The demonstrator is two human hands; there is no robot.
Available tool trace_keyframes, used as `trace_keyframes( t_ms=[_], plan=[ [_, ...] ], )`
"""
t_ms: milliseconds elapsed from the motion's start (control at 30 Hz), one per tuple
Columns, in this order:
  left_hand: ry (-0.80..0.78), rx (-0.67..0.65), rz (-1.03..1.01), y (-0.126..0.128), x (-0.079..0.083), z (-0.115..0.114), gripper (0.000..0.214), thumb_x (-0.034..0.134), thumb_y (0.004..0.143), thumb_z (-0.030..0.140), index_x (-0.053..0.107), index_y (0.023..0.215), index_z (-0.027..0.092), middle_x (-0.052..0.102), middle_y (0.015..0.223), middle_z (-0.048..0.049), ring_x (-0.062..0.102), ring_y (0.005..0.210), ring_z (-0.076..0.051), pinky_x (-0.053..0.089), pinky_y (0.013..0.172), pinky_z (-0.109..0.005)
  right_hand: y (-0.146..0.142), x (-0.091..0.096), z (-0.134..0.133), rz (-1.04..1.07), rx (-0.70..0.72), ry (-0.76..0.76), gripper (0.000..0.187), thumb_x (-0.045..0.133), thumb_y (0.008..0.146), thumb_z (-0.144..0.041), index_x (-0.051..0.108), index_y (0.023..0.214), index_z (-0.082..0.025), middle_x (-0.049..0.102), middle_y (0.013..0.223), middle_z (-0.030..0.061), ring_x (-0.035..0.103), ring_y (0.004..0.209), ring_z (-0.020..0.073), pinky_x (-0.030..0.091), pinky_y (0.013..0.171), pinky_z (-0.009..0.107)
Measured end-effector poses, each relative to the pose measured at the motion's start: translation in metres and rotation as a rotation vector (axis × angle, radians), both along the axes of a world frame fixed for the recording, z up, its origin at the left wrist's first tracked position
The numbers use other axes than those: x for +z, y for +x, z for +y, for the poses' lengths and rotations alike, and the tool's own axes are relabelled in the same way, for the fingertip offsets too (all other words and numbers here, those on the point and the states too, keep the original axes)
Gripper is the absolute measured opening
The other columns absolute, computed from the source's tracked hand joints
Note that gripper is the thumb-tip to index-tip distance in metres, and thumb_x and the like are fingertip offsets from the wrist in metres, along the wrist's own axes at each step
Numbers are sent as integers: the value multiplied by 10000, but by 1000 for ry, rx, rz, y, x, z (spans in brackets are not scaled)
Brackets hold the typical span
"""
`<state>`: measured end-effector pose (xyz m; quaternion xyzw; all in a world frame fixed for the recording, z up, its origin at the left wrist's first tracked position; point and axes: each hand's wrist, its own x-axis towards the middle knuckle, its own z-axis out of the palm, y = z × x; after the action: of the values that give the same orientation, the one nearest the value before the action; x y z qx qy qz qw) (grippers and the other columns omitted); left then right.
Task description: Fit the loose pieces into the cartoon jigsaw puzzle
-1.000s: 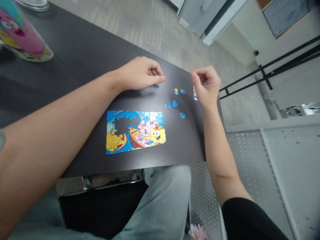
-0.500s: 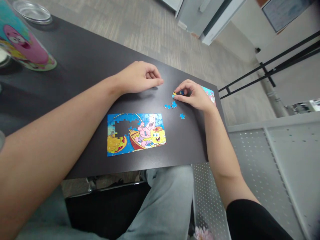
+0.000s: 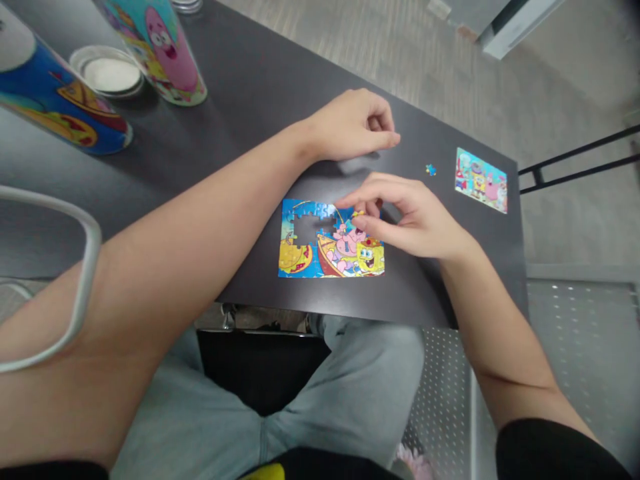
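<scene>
Since half a second ago, our right hand has left the loose pieces at the far side and come over the puzzle, and our view has swung to take in more of the tabletop. Between thumb and fingers we pinch a small puzzle piece, held just above the puzzle's upper right part, beside the pink and yellow cartoon figures. No writing can be read on the puzzle. Our left hand rests on the tabletop beyond the puzzle, fingers curled loosely in, index finger pointing right; whether it holds anything we cannot tell. One loose piece lies near a small cartoon picture card at the far right. Two printed cartoon tubes and a round lid stand at the far left.
</scene>
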<state>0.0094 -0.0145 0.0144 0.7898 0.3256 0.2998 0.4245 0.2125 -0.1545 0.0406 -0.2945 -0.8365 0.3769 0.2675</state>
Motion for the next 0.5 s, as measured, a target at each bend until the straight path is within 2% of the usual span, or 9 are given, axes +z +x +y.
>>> trace_keyframes(
  t_ms=[67, 133, 233, 333, 433, 500],
  plan=[
    [6, -8, -17, 1, 0, 0, 200, 919, 981, 560, 960, 941, 368, 981, 1075, -49, 900, 1177, -361, 686, 1110, -535, -8, 0, -6, 7, 74, 15, 145, 914, 1193, -387, 949, 1249, -259, 861, 1006, 22, 741, 817, 181, 626, 775, 352],
    [5, 0, -29, 2, -2, 0, 193, 922, 975, 557, 946, 913, 375, 985, 1078, -57, 906, 1186, -367, 686, 1112, -530, -11, -1, -9, 17, 72, -18, 44, 917, 1165, -287, 923, 1158, -244, 885, 1002, 22, 771, 811, 177, 623, 755, 349],
    [-14, 9, -51, 6, -6, 1, 178, 947, 974, 512, 923, 925, 342, 981, 1043, -71, 907, 1215, -355, 679, 1085, -480, -15, 1, -12, 50, -22, -122, 136, 989, 1109, -304, 866, 1059, -273, 885, 962, 12, 798, 805, 196, 647, 740, 374],
    [-17, 31, -48, 7, -4, 0, 158, 951, 976, 460, 896, 948, 314, 964, 998, -61, 930, 1230, -352, 684, 1033, -437, -26, 10, -14, 71, -74, -238, 151, 1016, 1079, -342, 875, 1124, -311, 880, 974, 12, 791, 805, 216, 687, 741, 402],
    [10, 13, 25, 6, 3, -4, 115, 921, 1044, 400, 893, 1037, 288, 1001, 1156, -42, 923, 1206, -272, 655, 1062, -373, -46, 21, -17, 67, -55, -262, 119, 930, 1115, -313, 922, 1234, -314, 864, 977, 3, 777, 806, 205, 684, 751, 398],
    [26, 14, 61, 5, 9, -8, 89, 904, 1099, 363, 889, 1074, 279, 1011, 1264, -35, 908, 1195, -227, 633, 1062, -337, -59, 25, -19, 64, -60, -245, 91, 912, 1124, -324, 930, 1212, -311, 870, 1004, 8, 793, 854, 210, 703, 804, 405]
  ],
)
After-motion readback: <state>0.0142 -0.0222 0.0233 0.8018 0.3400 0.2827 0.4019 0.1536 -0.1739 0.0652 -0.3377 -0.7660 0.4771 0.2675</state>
